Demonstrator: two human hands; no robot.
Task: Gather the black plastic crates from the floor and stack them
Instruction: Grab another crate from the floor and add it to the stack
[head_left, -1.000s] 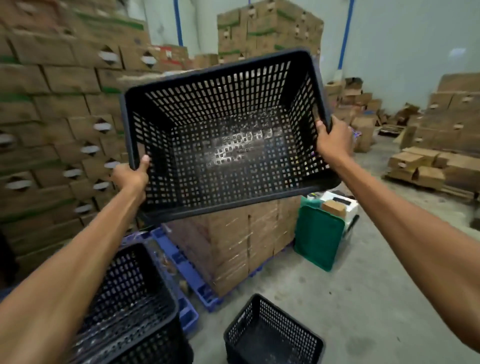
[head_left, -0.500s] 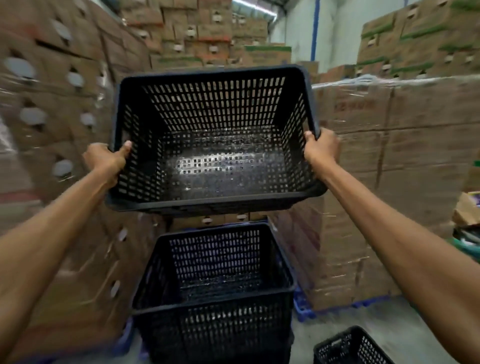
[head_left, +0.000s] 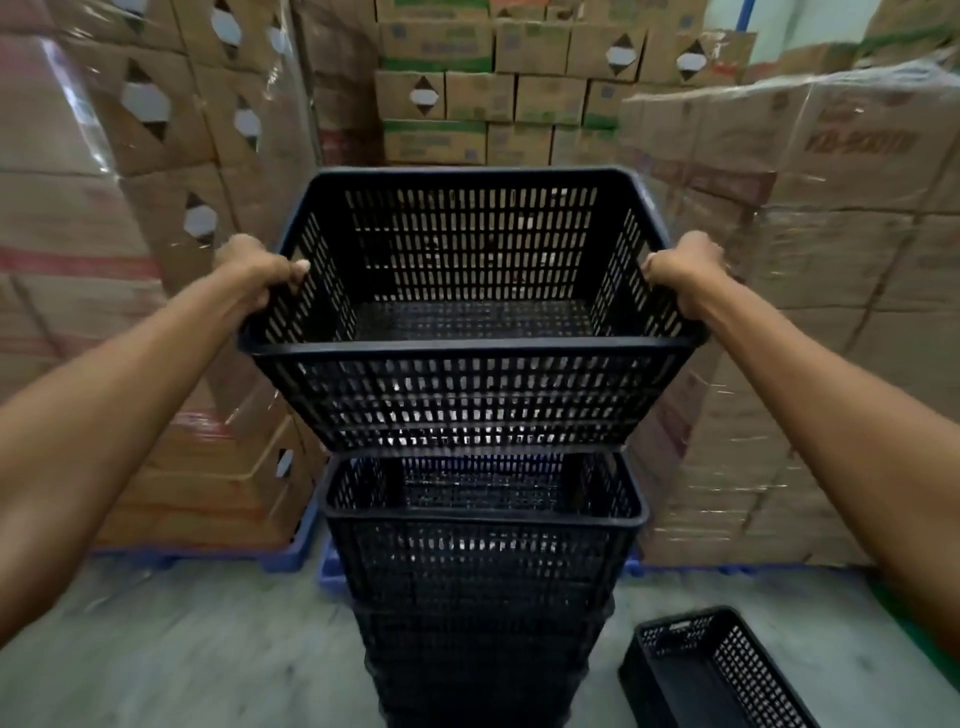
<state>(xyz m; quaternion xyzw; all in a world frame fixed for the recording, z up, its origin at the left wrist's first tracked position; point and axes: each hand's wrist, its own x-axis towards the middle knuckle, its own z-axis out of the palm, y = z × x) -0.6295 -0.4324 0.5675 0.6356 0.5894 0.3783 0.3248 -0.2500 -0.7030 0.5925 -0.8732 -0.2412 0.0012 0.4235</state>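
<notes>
Both arms reach forward; left hand (head_left: 260, 270) and right hand (head_left: 684, 270) clamp opposite rims of the raised crate (head_left: 467, 384).

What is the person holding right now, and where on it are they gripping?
A black plastic crate, gripped with both hands on its top rim: the left hand on the left side, the right hand on the right. It hangs just above the stack of crates.

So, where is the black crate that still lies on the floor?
In the head view the loose crate sits at the lower right, on the concrete floor, just right of the crate stack and below the right arm.
</notes>
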